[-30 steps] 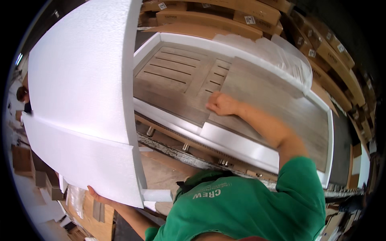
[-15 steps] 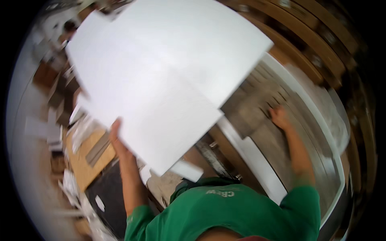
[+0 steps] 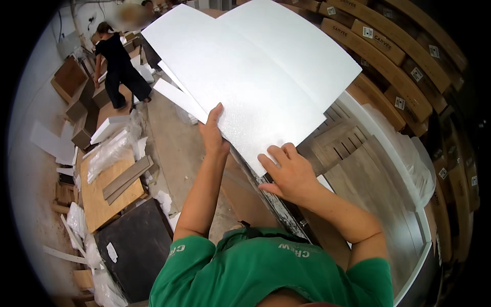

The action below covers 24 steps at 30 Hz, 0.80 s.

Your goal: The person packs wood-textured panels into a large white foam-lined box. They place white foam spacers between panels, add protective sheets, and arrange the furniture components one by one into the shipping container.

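A stack of white foam sheets [image 3: 261, 66] is held up in front of me, spreading toward the far side. My left hand [image 3: 214, 134] grips its left edge, thumb on top and fingers underneath. At the near corner my right hand [image 3: 289, 173] is closed on the edge, fingers over the top face and thumb lower down. Narrow white foam strips [image 3: 179, 98] stick out beside my left hand. To the right, partly under the sheets, lie grey wood-grain panels [image 3: 358, 176] with short dark slots, inside a white foam border [image 3: 409, 158].
Long brown cartons [image 3: 378, 38] are stacked along the right. A person in dark clothes [image 3: 120, 64] bends among boxes at the far left. Plywood [image 3: 102, 204], a black panel [image 3: 135, 248] and clear plastic wrap [image 3: 110, 153] lie to my left.
My right hand has left the slotted wood-grain panel and taken hold of the sheets' near corner. The sheets and my left hand have shifted right in view, and the left grip stays.
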Each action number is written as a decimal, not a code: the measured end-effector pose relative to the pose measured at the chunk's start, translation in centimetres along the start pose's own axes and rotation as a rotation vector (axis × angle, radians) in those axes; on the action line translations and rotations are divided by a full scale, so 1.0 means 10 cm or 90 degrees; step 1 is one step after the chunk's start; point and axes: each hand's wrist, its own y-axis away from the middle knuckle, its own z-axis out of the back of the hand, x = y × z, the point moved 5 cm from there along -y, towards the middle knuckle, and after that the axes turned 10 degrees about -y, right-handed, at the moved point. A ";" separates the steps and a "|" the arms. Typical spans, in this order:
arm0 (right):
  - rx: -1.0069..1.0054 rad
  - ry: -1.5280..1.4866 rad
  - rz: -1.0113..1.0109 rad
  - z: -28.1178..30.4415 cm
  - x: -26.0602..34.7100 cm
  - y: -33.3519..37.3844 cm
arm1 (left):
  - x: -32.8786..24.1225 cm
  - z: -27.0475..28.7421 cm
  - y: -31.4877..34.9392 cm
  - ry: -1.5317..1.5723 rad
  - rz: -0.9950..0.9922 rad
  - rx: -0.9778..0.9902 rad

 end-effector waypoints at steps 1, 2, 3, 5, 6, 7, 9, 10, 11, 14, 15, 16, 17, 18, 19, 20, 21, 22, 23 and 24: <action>0.007 0.027 -0.003 -0.07 -0.01 0.04 | -0.02 -0.03 0.02 -0.001 -0.016 0.000; -0.015 0.047 -0.003 -0.13 -0.05 0.08 | -0.04 -0.04 0.03 -0.027 -0.030 -0.015; -0.029 0.068 -0.001 -0.20 -0.10 0.14 | -0.07 -0.08 0.09 -0.047 -0.042 -0.034; -0.063 0.091 0.019 -0.25 -0.14 0.21 | -0.09 -0.12 0.15 -0.081 -0.043 -0.064; -0.092 0.088 0.030 -0.25 -0.13 0.21 | -0.11 -0.13 0.13 -0.106 -0.031 -0.067; -0.121 0.088 0.039 -0.23 -0.12 0.21 | -0.11 -0.16 0.11 -0.131 -0.019 -0.066; -0.123 0.069 0.009 -0.21 -0.16 0.22 | -0.02 -0.21 0.01 -0.125 -0.020 -0.036; -0.131 0.034 -0.023 -0.15 -0.18 0.23 | 0.03 -0.30 -0.06 -0.128 -0.012 -0.005; -0.138 -0.002 -0.054 -0.12 -0.21 0.25 | 0.06 -0.36 -0.11 -0.125 0.007 0.027; -0.165 -0.118 -0.122 -0.11 -0.41 0.21 | 0.31 -0.51 -0.25 -0.080 0.129 0.142; -0.188 -0.147 -0.135 -0.14 -0.47 0.16 | 0.33 -0.54 -0.28 -0.067 0.189 0.174; -0.217 -0.160 -0.185 -0.12 -0.58 0.15 | 0.41 -0.60 -0.33 -0.073 0.206 0.194; -0.255 -0.183 -0.220 -0.17 -0.67 0.08 | 0.42 -0.61 -0.40 -0.091 0.209 0.208; -0.294 -0.186 -0.251 -0.08 -0.76 0.05 | 0.44 -0.75 -0.41 -0.069 0.214 0.217; -0.330 -0.157 -0.353 -0.03 -0.84 0.02 | 0.46 -0.80 -0.43 -0.051 0.217 0.207; -0.429 -0.218 -0.382 0.00 -0.94 0.04 | 0.48 -0.83 -0.48 -0.097 0.222 0.225; -0.530 -0.278 -0.406 0.01 -1.07 0.08 | 0.48 -0.90 -0.49 -0.128 0.228 0.240; -0.586 -0.326 -0.482 0.11 -1.08 0.05 | 0.46 -0.95 -0.49 -0.156 0.231 0.249; -0.641 -0.326 -0.493 0.11 -1.14 0.02 | 0.46 -0.97 -0.53 -0.184 0.233 0.257; -0.693 -0.321 -0.505 0.13 -1.18 0.02 | 0.54 -0.99 -0.59 -0.157 0.288 0.287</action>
